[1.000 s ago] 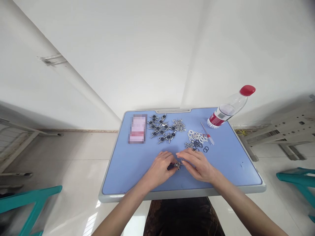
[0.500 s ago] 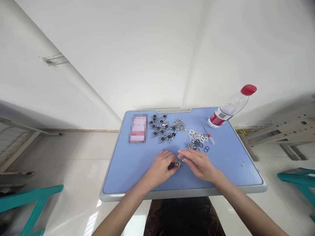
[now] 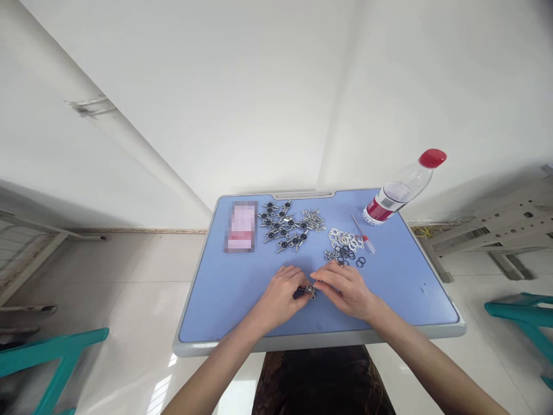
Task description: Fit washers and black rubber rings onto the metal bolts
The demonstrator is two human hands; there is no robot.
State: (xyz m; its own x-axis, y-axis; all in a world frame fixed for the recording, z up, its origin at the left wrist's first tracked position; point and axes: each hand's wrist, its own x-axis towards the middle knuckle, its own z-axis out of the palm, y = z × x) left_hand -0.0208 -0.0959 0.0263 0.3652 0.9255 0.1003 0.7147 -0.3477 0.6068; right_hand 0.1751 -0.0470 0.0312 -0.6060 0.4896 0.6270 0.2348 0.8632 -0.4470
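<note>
Near front edge of blue tabletop (image 3: 220, 288), small metal part (image 3: 311, 291) was gripped by left hand (image 3: 283, 291), thumb and fingers pinched narrow. Kinda shiny, silvery-grey, compact, mostly covered. Right hand (image 3: 345, 290) was held right at it, fingertips bunched; whether anything was pinched there couldn't be told. Further back, black-centred metal fittings (image 3: 283, 233) were scattered, flat pale holed plates (image 3: 354, 243) piled, thin black rings (image 3: 344, 252) strewn.

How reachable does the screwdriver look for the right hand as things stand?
Probably within reach: the screwdriver lies beyond the right hand, with only low black rings and flat plates nearby, though the fingertips are at a metal part.
</note>
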